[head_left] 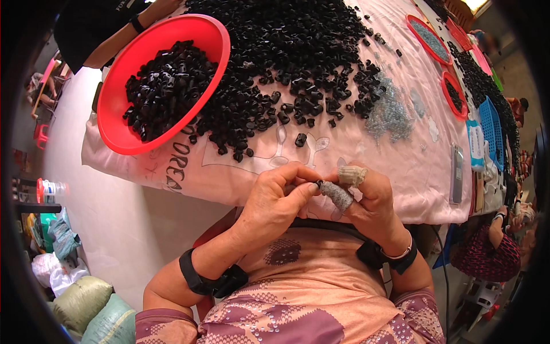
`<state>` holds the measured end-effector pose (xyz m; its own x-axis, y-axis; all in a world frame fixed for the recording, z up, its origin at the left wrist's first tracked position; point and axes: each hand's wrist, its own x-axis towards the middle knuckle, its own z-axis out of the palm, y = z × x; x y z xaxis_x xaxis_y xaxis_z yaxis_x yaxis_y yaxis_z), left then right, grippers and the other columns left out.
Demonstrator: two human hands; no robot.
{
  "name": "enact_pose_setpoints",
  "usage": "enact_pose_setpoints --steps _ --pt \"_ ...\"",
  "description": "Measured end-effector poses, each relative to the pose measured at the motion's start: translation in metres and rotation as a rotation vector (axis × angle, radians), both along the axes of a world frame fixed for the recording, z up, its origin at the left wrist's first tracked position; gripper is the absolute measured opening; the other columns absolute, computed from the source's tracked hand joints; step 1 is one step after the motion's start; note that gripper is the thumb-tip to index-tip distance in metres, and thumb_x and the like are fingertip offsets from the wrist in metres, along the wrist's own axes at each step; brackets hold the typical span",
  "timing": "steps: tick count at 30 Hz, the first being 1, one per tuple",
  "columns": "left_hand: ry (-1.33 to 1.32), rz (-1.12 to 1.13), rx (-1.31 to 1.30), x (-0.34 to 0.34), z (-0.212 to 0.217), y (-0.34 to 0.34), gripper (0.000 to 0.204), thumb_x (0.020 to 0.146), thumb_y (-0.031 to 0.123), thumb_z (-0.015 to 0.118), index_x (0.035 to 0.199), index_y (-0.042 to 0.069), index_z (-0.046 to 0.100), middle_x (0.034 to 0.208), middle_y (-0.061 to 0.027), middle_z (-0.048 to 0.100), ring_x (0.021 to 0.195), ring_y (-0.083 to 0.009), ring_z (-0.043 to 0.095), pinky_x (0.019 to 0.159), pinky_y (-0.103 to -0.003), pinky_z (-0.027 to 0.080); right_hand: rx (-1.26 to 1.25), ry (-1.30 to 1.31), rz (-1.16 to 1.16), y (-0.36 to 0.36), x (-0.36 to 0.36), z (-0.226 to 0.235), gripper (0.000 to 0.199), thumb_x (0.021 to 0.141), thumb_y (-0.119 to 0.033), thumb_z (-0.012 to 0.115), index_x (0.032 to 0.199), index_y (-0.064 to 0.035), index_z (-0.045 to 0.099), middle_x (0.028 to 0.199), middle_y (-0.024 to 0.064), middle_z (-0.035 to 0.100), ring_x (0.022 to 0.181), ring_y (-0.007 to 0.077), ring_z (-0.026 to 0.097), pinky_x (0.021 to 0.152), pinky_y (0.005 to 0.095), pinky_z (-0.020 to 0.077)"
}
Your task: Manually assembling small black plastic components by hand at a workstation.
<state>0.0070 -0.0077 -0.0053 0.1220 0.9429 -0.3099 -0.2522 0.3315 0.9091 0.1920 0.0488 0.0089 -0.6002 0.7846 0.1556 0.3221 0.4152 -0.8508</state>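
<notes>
My left hand [279, 198] and my right hand [366, 198] meet at the near edge of the table, fingertips pinched together on a tiny part that I cannot make out. Grey cloth finger guards [339, 195] cover the thumb and a finger of my right hand. Both wrists wear black bands. Just beyond my hands a big heap of small black plastic parts [292, 69] lies on the pink table cloth [401, 172]. A red bowl [123, 140] full of the same black parts leans at the left. A small pile of shiny metal pieces [389, 114] lies right of the heap.
Another person's arm [123, 31] reaches in at the top left. Red trays [427, 37], a blue basket [488, 123] and more black parts run along the right side, where other people sit. A phone [456, 172] lies near the right edge. Sacks [86, 304] stand on the floor at left.
</notes>
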Motion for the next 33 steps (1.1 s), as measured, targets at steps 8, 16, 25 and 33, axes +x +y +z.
enact_pose_setpoints --steps 8,16,25,33 --pt "-0.088 0.015 -0.008 -0.003 -0.003 0.003 0.015 0.097 0.010 0.054 0.105 0.001 0.063 0.087 -0.0022 0.066 0.060 -0.0021 0.053 0.051 -0.017 0.041 0.261 0.034 0.015 0.004 -0.001 -0.007 0.035 0.073 0.007 0.067 0.106 -0.0015 0.067 0.083 0.0140 0.064 0.073 0.0294 0.065 0.063 0.0334 0.0529" --pt "-0.088 -0.001 -0.028 -0.007 -0.005 0.005 0.016 0.097 0.012 0.056 0.107 0.001 0.061 0.090 -0.0053 0.068 0.060 -0.0031 0.055 0.047 -0.016 0.041 0.363 0.029 0.101 0.008 -0.003 -0.010 0.033 0.076 0.006 0.065 0.108 -0.0017 0.066 0.090 0.0167 0.063 0.076 0.0300 0.065 0.063 0.0347 0.0523" --pt "-0.137 0.011 -0.058 -0.006 -0.004 0.004 0.016 0.097 0.011 0.057 0.107 0.000 0.060 0.092 -0.0086 0.069 0.061 -0.0038 0.056 0.048 -0.016 0.043 0.358 -0.177 -0.166 0.046 -0.003 -0.015 0.028 0.081 0.001 0.061 0.108 -0.0020 0.064 0.093 0.0183 0.060 0.072 0.0344 0.063 0.064 0.0404 0.0509" --pt "-0.140 0.000 -0.067 -0.006 -0.004 0.005 0.018 0.097 0.013 0.057 0.107 -0.001 0.060 0.092 -0.0075 0.069 0.060 -0.0033 0.055 0.048 -0.015 0.042 0.537 -0.505 -0.096 0.073 -0.020 -0.008 0.028 0.073 0.000 0.062 0.101 -0.0045 0.062 0.095 0.0170 0.056 0.078 0.0354 0.063 0.068 0.0424 0.0523"
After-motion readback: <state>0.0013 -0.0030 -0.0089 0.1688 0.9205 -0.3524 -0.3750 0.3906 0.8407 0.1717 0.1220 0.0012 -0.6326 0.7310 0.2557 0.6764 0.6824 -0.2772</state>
